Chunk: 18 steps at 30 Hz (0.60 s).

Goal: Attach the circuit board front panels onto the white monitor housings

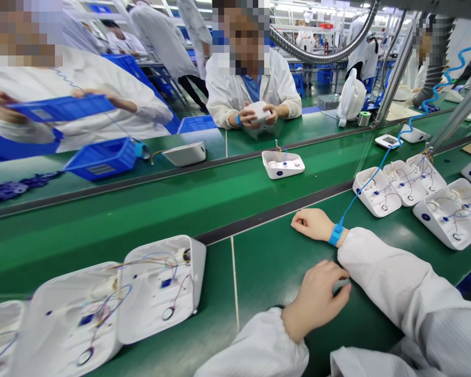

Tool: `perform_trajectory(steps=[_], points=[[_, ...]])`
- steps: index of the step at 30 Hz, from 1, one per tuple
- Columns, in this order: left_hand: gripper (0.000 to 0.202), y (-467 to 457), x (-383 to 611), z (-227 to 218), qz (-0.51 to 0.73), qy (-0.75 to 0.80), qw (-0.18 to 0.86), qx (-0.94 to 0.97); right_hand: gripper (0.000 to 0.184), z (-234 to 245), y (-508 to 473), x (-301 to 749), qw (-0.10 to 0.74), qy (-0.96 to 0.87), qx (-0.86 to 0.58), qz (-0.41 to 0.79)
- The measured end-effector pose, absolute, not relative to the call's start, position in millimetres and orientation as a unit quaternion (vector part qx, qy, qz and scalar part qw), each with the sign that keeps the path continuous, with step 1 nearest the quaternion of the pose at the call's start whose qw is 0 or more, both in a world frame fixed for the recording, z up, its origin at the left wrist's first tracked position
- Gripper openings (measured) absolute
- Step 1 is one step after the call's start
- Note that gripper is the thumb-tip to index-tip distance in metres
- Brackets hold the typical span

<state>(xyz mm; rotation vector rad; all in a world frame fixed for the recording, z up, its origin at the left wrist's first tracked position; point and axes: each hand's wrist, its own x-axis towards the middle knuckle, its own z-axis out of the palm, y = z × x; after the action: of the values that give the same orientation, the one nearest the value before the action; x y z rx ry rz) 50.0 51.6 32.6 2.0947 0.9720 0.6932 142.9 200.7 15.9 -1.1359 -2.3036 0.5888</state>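
Note:
My left hand is low over the green bench, its thumb and fingers closed around a small grey rounded object whose kind I cannot make out. Just beyond it, my right hand rests on the bench near the belt's edge, fingers curled in. Whether anything is inside that hand is hidden. A blue wrist strap with a coiled blue cord circles my right wrist. To the left stand open white plastic housings with coloured wires inside. More white housings are grouped on the right.
A green conveyor belt crosses ahead, carrying one wired white housing. Across it, a person holds a white piece, and another lifts a blue bin. A second blue bin and a white fan stand on the far side.

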Motion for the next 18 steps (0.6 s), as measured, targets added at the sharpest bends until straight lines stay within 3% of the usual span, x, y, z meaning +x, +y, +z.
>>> perform_trajectory(steps=[18], points=[[0.013, 51.8, 49.9, 32.5, 0.274, 0.374, 0.357, 0.811, 0.009, 16.2, 200.3, 142.8, 0.252, -0.847, -0.416, 0.214]])
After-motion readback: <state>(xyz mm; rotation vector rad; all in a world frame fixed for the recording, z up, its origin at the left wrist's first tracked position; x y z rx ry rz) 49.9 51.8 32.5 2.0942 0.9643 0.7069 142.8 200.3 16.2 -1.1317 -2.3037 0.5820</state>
